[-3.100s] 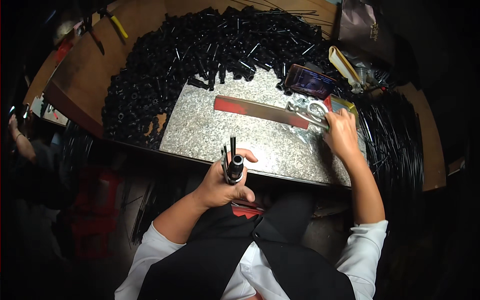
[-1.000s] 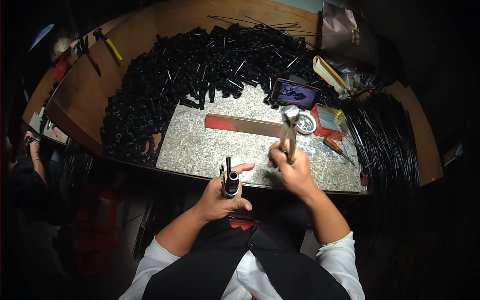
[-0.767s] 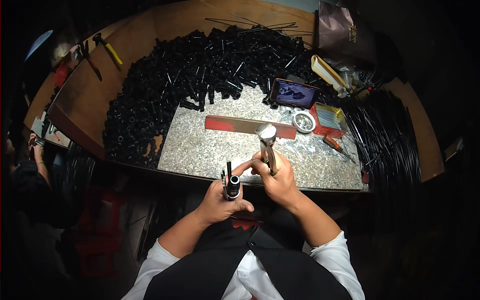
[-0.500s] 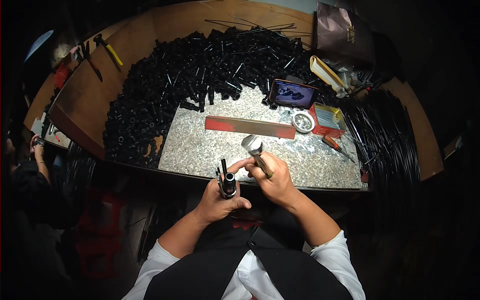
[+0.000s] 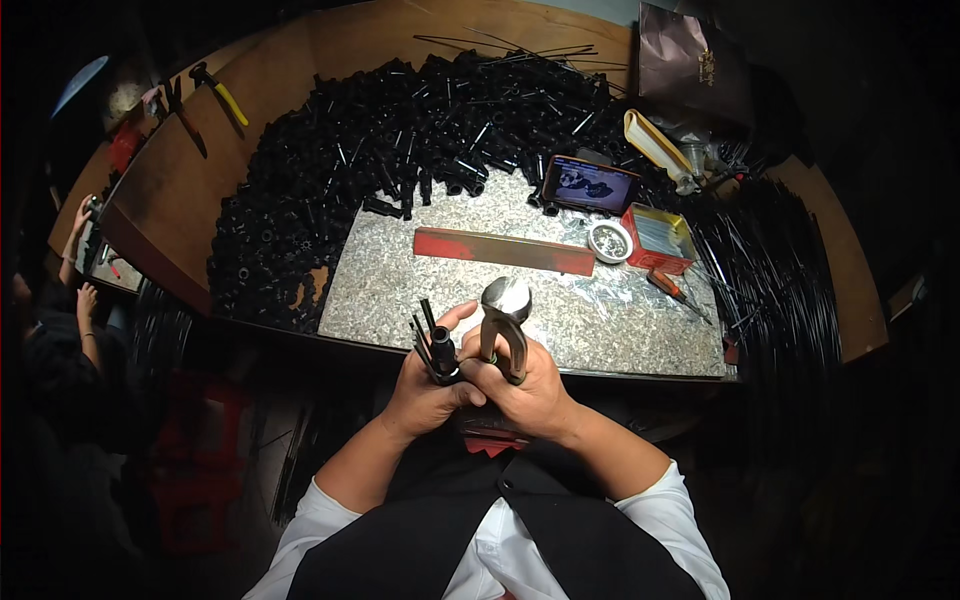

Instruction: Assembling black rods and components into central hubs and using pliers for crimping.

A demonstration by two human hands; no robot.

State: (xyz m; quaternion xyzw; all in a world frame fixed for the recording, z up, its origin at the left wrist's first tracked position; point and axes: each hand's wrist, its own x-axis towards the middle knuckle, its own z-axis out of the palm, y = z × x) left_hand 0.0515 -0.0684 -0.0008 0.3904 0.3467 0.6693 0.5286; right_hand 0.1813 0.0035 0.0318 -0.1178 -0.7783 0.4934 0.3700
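Observation:
My left hand (image 5: 424, 398) is wrapped round a black tubular part (image 5: 442, 349) with an open round end. Several thin black rods stand up beside the tube. My right hand (image 5: 538, 388) grips a pair of end-cutting pliers (image 5: 506, 305), their shiny rounded head pointing up and away from me. The two hands are side by side at the bench's front edge, with the pliers just right of the tube. My fingers hide the lower ends of both things.
Behind a red-brown bar (image 5: 500, 252) lies a big heap of black tubular parts (image 5: 400, 130). To the right are a phone (image 5: 592, 187), a white bowl (image 5: 610, 242), a red box (image 5: 660, 240), a screwdriver (image 5: 678, 294) and black rods (image 5: 775, 270). Another person's hand (image 5: 87, 300) shows far left.
My right hand has turned the pliers so their head points up and drawn in beside my left hand. The tube has shifted slightly left. At far left, the other person's hands have moved.

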